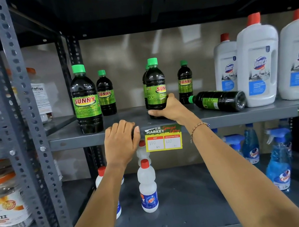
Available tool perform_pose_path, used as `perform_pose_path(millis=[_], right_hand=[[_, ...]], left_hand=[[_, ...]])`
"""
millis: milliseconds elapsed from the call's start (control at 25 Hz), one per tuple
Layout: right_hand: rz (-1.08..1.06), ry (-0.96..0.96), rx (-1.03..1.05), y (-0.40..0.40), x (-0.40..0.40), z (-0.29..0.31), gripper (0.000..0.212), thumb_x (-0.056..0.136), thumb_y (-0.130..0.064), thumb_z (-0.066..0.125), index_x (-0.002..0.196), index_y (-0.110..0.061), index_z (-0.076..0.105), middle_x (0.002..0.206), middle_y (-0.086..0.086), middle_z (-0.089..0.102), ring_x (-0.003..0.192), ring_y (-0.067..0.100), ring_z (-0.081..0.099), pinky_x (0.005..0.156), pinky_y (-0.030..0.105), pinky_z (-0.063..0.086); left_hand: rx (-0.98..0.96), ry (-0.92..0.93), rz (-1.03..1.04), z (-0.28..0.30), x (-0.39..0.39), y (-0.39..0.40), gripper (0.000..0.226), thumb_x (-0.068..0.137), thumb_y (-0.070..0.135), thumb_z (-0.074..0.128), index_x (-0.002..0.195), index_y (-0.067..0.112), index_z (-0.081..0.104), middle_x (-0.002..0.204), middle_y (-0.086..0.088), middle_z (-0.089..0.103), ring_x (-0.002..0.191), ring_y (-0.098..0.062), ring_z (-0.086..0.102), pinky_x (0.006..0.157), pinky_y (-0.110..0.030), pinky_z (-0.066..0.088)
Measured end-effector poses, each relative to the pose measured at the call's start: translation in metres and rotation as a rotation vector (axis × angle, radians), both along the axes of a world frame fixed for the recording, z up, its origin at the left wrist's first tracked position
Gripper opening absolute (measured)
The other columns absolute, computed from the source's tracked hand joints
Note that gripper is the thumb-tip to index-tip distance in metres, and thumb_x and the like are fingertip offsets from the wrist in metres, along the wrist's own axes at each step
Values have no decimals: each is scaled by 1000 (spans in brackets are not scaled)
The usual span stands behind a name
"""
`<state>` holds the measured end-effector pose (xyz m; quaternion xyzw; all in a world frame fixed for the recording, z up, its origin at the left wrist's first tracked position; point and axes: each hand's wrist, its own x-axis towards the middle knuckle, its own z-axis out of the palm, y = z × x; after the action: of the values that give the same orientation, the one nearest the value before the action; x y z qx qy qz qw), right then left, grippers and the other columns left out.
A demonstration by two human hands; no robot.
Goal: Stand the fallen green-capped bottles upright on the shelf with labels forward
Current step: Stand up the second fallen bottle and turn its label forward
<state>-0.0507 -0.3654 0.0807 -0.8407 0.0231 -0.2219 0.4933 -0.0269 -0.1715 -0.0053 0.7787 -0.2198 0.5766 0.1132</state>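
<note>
My right hand (165,108) grips upright Sunny bottle (155,86); twist label forward. Left hand (121,138) rests curled on shelf edge (81,138), apparently empty.

Two bare forearms, no sleeves in view. The right wrist wears a thin beaded bracelet (198,126) of small gold and reddish beads, with a bluish bit at its outer side. The left hand (121,140) and right hand (167,109) show no rings and no gloves.

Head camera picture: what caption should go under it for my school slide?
Right hand grips an upright green-capped bottle on the shelf; another bottle lies fallen beside it.
</note>
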Motion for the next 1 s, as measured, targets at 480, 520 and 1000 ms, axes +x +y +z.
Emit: perform_pose_path(millis=[480, 520, 1000], right_hand=[[-29, 48, -131, 6, 1, 0, 92, 44, -57, 88, 119, -15, 54, 111, -2, 67, 108, 18, 63, 95, 37, 51], [-35, 49, -135, 6, 1, 1, 91, 46, -55, 88, 119, -14, 54, 111, -1, 66, 108, 18, 63, 94, 35, 50], [40, 88, -68, 9, -10, 6, 76, 78, -30, 79, 136, -6, 37, 130, 5, 56, 125, 21, 52, 94, 28, 40]], left_hand=[[-28, 3, -46, 0, 0, 1, 38, 95, 35, 36, 90, 11, 65, 82, -5, 63, 72, -24, 57, 68, -37, 42], [-33, 4, -52, 1, 0, 0, 38, 95, 35, 36, 90, 12, 65, 82, -5, 63, 72, -24, 57, 68, -37, 41], [-43, 92, -92, 2, -5, 1, 39, 95, 38, 36, 91, 12, 64, 84, -4, 63, 75, -23, 58, 71, -36, 45]])
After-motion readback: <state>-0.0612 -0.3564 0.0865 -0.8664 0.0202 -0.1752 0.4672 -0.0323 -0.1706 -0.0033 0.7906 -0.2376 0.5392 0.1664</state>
